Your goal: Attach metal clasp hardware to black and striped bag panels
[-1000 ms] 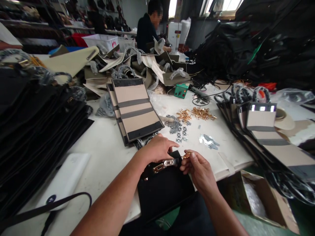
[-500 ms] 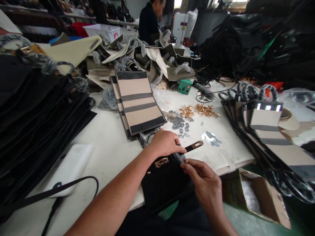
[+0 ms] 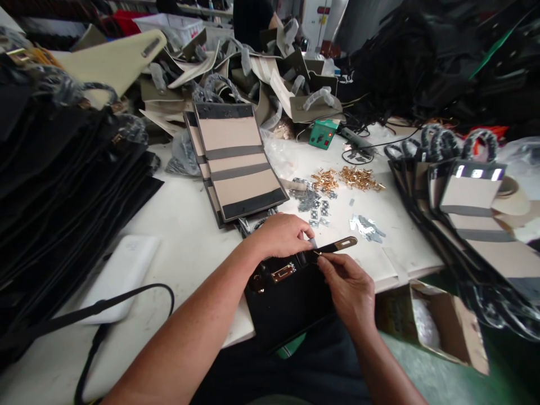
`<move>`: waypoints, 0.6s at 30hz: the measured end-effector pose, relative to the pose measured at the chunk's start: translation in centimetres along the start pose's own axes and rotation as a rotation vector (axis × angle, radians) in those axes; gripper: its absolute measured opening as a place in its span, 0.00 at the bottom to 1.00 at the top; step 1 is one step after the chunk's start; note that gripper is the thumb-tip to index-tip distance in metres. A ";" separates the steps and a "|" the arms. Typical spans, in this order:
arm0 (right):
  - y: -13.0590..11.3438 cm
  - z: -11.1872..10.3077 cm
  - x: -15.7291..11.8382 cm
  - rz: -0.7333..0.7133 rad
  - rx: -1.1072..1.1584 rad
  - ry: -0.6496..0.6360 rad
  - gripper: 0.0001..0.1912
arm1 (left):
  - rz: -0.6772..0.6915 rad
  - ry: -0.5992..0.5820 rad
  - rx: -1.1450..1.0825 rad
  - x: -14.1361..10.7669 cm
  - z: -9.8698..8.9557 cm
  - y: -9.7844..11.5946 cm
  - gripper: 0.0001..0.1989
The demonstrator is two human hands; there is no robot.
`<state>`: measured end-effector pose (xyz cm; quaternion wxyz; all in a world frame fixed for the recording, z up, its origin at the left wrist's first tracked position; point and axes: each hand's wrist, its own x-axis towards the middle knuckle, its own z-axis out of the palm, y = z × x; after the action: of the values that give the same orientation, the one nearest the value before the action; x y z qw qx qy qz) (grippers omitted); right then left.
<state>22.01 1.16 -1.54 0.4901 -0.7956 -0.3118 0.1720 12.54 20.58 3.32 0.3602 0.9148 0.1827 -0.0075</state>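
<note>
A black handbag piece (image 3: 291, 315) lies at the table's front edge and over my lap, with a gold clasp plate (image 3: 283, 272) on it. Across its top runs a black strap (image 3: 327, 248) that ends in a gold slotted tip (image 3: 346, 243). My left hand (image 3: 284, 233) is closed, thumb and fingers pinching the strap near the bag's top edge; a bit of grey material shows at the fingertips. Just below the strap, my right hand (image 3: 350, 284) pinches a small gold metal fitting (image 3: 318, 253) between thumb and forefinger. The fingers partly hide that fitting.
Gold fittings (image 3: 360, 179) and metal plates (image 3: 367, 228) lie in heaps beyond my hands. Beige-and-black bag pieces (image 3: 236, 169) lie behind. Black bags (image 3: 63, 185) are stacked left, near a white power bank (image 3: 120, 275). A cardboard box (image 3: 459, 332) stands low right.
My right hand has moved up to the strap with the gold fitting. My left hand stays at the bag's top edge. The view has shifted slightly downward.
</note>
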 end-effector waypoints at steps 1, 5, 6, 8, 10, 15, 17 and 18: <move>0.1 -0.1 0.0 -0.002 -0.006 -0.005 0.12 | 0.027 -0.019 -0.010 -0.1 -0.1 -0.2 0.15; 0.3 -0.3 0.3 -0.058 -0.020 -0.028 0.11 | 0.102 -0.041 -0.033 -0.2 -0.3 -0.7 0.18; 0.2 -0.4 0.3 -0.098 -0.031 -0.027 0.09 | 0.105 -0.040 -0.036 -0.2 -0.3 -0.8 0.18; 0.1 -0.4 0.2 -0.212 -0.075 -0.014 0.06 | 0.102 -0.037 -0.046 -0.1 -0.2 -0.9 0.17; -0.1 -0.3 0.1 -0.339 -0.132 0.008 0.04 | 0.095 -0.038 -0.065 0.0 -0.1 -0.9 0.16; 0.0 0.3 0.0 -0.475 -0.247 0.058 0.04 | 0.061 -0.026 -0.125 0.0 0.1 -0.7 0.17; 0.2 0.6 0.0 -0.473 -0.283 0.093 0.04 | 0.053 -0.027 -0.140 0.0 0.2 -0.6 0.17; 0.3 0.7 0.0 -0.475 -0.302 0.106 0.04 | 0.049 -0.028 -0.143 0.0 0.2 -0.5 0.17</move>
<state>21.68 1.49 -2.11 0.4084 -0.7722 -0.4853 -0.0377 12.43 20.80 2.86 0.4272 0.8907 0.1553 0.0014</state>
